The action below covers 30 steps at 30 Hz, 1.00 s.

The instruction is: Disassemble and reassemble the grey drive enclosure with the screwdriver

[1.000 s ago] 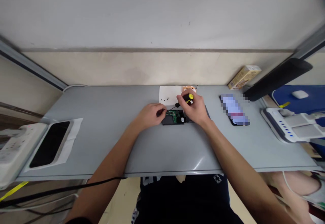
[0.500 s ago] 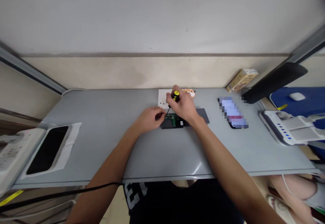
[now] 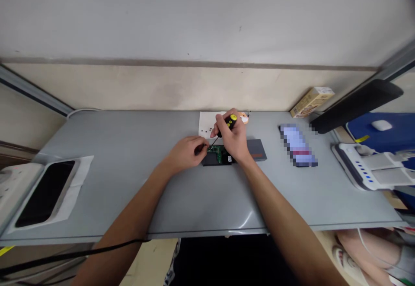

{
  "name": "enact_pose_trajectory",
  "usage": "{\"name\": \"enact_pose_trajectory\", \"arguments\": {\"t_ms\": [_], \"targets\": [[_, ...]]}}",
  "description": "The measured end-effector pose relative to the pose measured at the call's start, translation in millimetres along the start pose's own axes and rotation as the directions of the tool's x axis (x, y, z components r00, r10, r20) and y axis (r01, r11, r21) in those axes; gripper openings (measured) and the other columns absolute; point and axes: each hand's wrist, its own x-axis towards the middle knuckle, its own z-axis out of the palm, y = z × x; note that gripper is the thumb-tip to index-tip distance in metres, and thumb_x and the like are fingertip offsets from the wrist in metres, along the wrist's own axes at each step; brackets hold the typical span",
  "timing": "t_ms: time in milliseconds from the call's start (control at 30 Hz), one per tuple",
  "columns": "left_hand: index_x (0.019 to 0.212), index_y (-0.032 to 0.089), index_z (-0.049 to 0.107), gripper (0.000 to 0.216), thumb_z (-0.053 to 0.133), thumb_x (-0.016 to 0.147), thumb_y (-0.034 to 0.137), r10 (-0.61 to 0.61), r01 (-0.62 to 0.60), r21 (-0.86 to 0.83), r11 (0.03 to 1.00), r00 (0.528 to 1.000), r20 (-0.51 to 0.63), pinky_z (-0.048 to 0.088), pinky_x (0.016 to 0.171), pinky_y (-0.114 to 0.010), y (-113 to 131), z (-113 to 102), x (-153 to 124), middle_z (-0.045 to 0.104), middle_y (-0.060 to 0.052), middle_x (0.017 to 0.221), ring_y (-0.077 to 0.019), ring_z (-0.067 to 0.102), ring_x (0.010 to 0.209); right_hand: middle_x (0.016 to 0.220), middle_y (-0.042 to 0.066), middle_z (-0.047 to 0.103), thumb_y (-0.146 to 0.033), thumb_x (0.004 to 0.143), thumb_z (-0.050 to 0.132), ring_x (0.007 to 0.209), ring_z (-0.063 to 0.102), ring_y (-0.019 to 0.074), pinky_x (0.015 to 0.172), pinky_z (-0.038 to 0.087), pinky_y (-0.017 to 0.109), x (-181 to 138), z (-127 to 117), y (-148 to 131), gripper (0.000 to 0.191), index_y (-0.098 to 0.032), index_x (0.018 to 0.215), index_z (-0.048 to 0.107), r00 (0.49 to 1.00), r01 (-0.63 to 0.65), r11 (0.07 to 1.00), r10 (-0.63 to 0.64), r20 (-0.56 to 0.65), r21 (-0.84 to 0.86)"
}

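Note:
My right hand (image 3: 236, 137) is closed round a black and yellow screwdriver (image 3: 231, 122), its thin shaft slanting down and left. The tip meets the green circuit board (image 3: 219, 153) of a small opened black device (image 3: 210, 162). At the board's left end my left hand (image 3: 188, 153) has its thumb and fingers pinched together. Something dark shows between them, too small to name. Partly behind my right wrist lies a dark grey flat case (image 3: 257, 150). White paper with several tiny dark bits, like screws, (image 3: 205, 122) lies just beyond the device.
An orange and white item (image 3: 244, 117) sits by the wall. Rightward are a phone with a lit screen (image 3: 298, 145), a small box (image 3: 311, 101), a black upright object (image 3: 356, 104) and a charger (image 3: 363, 167). A dark-screened phone (image 3: 47, 193) lies left. A person's leg (image 3: 366, 247) shows lower right.
The screwdriver handle has tilted further to the right, and its tip has shifted slightly left with my hand. My left hand stays at the board's left end. The camera view has shifted a little.

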Motion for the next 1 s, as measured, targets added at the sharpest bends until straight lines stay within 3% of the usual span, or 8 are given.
{"name": "enact_pose_trajectory", "arguments": {"t_ms": [300, 667, 800, 1000], "targets": [[0.098, 0.021, 0.066, 0.016, 0.051, 0.095, 0.022, -0.029, 0.028, 0.035, 0.999, 0.999, 0.028, 0.048, 0.075, -0.032, 2.1, 1.4, 0.3, 0.072, -0.002, 0.088, -0.0179, 0.064, 0.078, 0.057, -0.010, 0.038, -0.057, 0.092, 0.060, 0.048, 0.039, 0.0078, 0.048, 0.035, 0.025, 0.9, 10.0, 4.5, 0.040, -0.026, 0.082, 0.038, 0.995, -0.014, 0.999, 0.017, -0.102, 0.029], [0.092, 0.021, 0.062, 0.012, 0.051, 0.091, 0.018, -0.038, 0.038, 0.016, 0.999, 0.999, 0.036, 0.046, 0.072, -0.031, 5.7, 0.6, 2.0, 0.069, -0.001, 0.081, -0.0172, 0.062, 0.073, 0.055, -0.011, 0.041, -0.054, 0.094, 0.060, 0.047, 0.039, 0.0077, 0.047, 0.035, 0.024, 2.2, 13.6, 5.3, 0.037, -0.026, 0.082, 0.039, 0.990, -0.023, 0.998, 0.030, -0.135, 0.050], [0.088, 0.022, 0.060, 0.009, 0.052, 0.090, 0.018, -0.091, 0.090, 0.032, 0.995, 0.995, 0.029, 0.041, 0.064, -0.030, 7.6, 3.5, 4.1, 0.060, 0.002, 0.068, -0.0156, 0.055, 0.063, 0.057, -0.010, 0.039, -0.053, 0.094, 0.060, 0.048, 0.039, 0.0079, 0.048, 0.036, 0.024, 0.2, 15.0, 6.8, 0.037, -0.026, 0.083, 0.037, 0.984, -0.017, 0.998, 0.029, -0.176, 0.067], [0.087, 0.022, 0.060, 0.010, 0.051, 0.089, 0.017, -0.145, 0.143, 0.050, 0.988, 0.989, 0.026, 0.041, 0.062, -0.030, 13.1, 3.9, 6.2, 0.058, 0.002, 0.066, -0.0156, 0.054, 0.061, 0.062, -0.009, 0.039, -0.055, 0.093, 0.059, 0.051, 0.039, 0.0088, 0.050, 0.038, 0.025, -1.7, 15.9, 9.0, 0.037, -0.026, 0.084, 0.037, 0.977, -0.023, 1.000, 0.024, -0.212, 0.007]]}}
